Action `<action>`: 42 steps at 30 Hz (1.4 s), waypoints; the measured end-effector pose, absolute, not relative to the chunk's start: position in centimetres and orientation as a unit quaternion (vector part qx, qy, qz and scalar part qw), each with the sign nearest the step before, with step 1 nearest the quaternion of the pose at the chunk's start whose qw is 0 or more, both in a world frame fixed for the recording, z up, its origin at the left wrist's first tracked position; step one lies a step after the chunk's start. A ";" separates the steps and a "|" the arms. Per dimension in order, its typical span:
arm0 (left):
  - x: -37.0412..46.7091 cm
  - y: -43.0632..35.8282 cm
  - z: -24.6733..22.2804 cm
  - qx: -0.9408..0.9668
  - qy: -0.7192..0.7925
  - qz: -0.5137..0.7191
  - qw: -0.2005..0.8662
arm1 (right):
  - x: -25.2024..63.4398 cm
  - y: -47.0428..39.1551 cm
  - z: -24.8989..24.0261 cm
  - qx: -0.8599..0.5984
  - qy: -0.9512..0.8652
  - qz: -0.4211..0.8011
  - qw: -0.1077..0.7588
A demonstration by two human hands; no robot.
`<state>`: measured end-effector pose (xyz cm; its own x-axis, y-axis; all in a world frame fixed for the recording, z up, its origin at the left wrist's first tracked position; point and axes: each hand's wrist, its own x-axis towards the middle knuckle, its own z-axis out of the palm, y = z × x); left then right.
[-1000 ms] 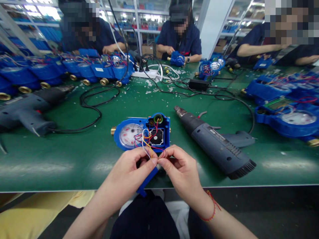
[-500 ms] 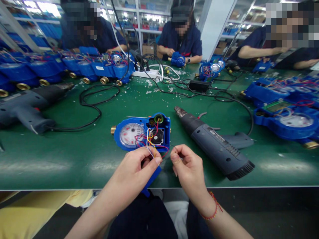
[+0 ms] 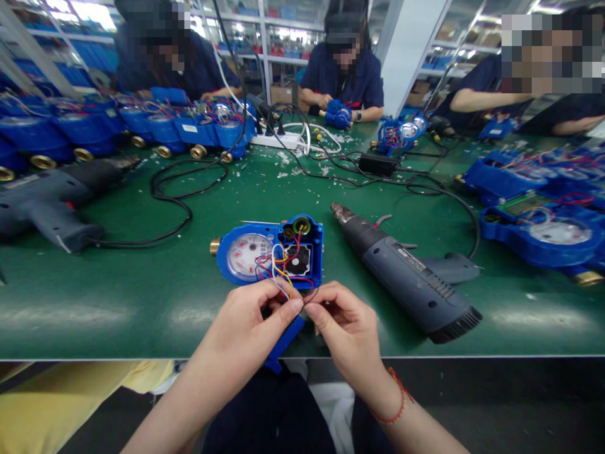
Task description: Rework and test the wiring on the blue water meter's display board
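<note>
A blue water meter [image 3: 246,255] lies on the green table with its housing open, showing a round dial and coloured wires. Just in front of it, my left hand [image 3: 265,315] is closed in a pinch on the wires [image 3: 282,277], among them white and yellow ones. My right hand [image 3: 347,318] pinches a thin dark wire [image 3: 312,295], its fingertips almost touching those of the left. The wire ends are hidden by the fingers. Below my left hand, a blue plastic part [image 3: 285,345] juts over the table edge.
A heat gun [image 3: 406,271] lies right of the meter, partly over pliers [image 3: 385,219]. Another heat gun [image 3: 57,198] is at the left. Several blue meters [image 3: 534,233] stand at both sides. Cables and a power strip [image 3: 276,140] lie farther back, where co-workers sit.
My right hand has moved left with the dark wire, right up to my left hand's fingertips. The white and yellow wires have shifted slightly left. The meter has stayed put.
</note>
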<state>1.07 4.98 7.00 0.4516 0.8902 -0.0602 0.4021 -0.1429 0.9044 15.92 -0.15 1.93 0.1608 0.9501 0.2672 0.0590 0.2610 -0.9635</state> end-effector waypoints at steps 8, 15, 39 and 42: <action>1.2 5.2 7.0 0.718 0.452 0.276 0.452 | 16.1 -0.1 1.3 -0.472 -0.533 0.405 0.573; 0.9 4.6 7.3 0.631 0.470 0.330 0.522 | 15.6 -0.1 1.6 -0.434 -0.452 0.517 0.583; -0.2 3.6 6.5 0.571 0.521 0.512 0.375 | 15.0 0.4 2.0 -0.473 -0.409 0.523 0.579; -1.4 1.8 4.1 0.569 0.520 0.557 0.309 | 14.8 0.4 1.7 -0.459 -0.358 0.547 0.602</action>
